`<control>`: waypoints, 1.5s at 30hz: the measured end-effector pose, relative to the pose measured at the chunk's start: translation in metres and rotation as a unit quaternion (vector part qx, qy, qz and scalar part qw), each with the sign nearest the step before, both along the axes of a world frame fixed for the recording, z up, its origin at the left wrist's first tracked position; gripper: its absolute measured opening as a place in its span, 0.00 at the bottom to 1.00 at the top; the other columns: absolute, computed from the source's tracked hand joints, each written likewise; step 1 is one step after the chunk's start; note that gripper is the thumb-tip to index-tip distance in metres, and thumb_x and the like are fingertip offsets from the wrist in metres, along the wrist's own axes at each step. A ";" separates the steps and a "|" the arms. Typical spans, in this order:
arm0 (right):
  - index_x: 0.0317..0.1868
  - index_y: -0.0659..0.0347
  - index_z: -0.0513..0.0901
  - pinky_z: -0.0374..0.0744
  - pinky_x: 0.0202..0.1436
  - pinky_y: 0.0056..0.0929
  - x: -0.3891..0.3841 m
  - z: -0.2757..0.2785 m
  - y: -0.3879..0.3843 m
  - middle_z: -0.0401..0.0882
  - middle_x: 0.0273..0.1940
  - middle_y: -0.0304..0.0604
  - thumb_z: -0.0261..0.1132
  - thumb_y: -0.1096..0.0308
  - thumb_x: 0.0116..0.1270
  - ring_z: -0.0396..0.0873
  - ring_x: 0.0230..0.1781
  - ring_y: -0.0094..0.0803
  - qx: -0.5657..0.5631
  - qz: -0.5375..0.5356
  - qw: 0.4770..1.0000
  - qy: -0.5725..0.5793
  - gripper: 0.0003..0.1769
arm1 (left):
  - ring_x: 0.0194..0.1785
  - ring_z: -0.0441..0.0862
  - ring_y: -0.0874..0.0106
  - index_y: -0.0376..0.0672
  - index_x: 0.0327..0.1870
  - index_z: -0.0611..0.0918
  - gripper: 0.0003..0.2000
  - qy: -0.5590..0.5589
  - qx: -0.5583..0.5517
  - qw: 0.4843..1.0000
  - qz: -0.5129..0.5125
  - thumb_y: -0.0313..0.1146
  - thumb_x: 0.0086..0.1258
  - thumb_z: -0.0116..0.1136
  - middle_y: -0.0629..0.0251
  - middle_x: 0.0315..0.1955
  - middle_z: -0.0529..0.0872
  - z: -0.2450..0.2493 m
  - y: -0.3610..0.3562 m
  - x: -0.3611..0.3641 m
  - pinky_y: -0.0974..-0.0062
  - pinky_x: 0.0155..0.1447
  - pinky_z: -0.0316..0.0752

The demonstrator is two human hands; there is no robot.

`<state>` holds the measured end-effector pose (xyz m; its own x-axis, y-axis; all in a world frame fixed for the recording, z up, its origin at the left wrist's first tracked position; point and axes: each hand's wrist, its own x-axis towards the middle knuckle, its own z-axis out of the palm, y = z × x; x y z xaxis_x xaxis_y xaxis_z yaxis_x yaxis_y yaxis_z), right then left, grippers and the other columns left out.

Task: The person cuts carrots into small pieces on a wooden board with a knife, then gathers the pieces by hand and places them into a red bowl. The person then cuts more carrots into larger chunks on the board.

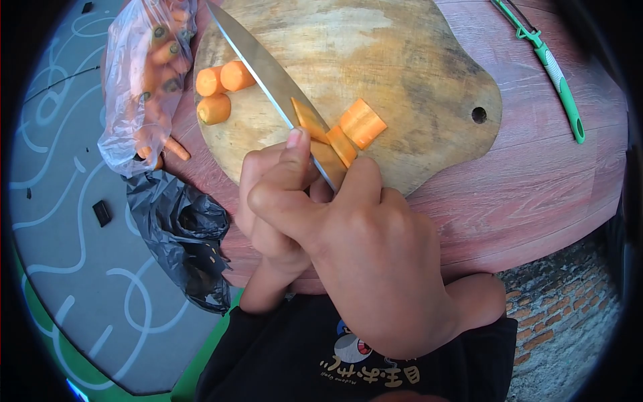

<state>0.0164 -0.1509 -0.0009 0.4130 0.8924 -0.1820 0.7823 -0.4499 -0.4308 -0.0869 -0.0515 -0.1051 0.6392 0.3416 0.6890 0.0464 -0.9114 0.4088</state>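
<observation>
A large kitchen knife [258,60] slants across the wooden cutting board [402,60], its tip at the upper left. My right hand [382,254] is closed at the heel end of the blade, over where the handle would be; the handle is hidden. Flat carrot slices [310,122] lie against the blade, close to my right index finger. Partly behind my right hand, my left hand [261,228] is curled shut beside the blade's edge; what its fingers hold is hidden. A cut carrot piece [362,123] sits just right of the blade. Three carrot chunks [236,76] rest on the board's left side.
A clear plastic bag of whole carrots [151,74] lies at the table's left edge, above a crumpled black plastic bag [181,228]. A green-handled peeler [559,84] lies on the reddish wooden table [536,181] at the right. The board has a hole near its right end.
</observation>
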 end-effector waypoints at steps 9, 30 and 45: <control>0.46 0.38 0.73 0.78 0.17 0.36 -0.001 0.000 0.001 0.68 0.28 0.46 0.64 0.69 0.68 0.81 0.19 0.36 -0.004 -0.001 1.000 0.004 0.13 | 0.30 0.80 0.71 0.21 0.58 0.81 0.24 -0.062 -0.249 0.959 0.119 0.18 0.59 0.73 0.57 0.32 0.82 0.001 -0.038 0.009 0.78 0.30 0.74; 0.66 0.70 0.65 0.79 0.34 0.59 0.025 -0.012 -0.007 0.82 0.31 0.67 0.58 0.79 0.72 0.83 0.33 0.68 0.087 0.033 0.989 0.115 0.24 | 0.39 0.85 0.59 0.32 0.43 0.83 0.09 0.032 -0.166 0.985 0.027 0.16 0.63 0.68 0.54 0.39 0.83 0.044 -0.019 0.012 0.65 0.43 0.82; 0.51 0.69 0.66 0.80 0.39 0.48 0.061 -0.020 -0.023 0.82 0.33 0.66 0.62 0.75 0.76 0.86 0.34 0.59 0.150 -0.086 0.959 0.226 0.13 | 0.43 0.86 0.62 0.31 0.42 0.82 0.06 0.008 -0.210 0.978 0.017 0.18 0.68 0.66 0.55 0.40 0.83 0.037 -0.021 0.006 0.70 0.46 0.81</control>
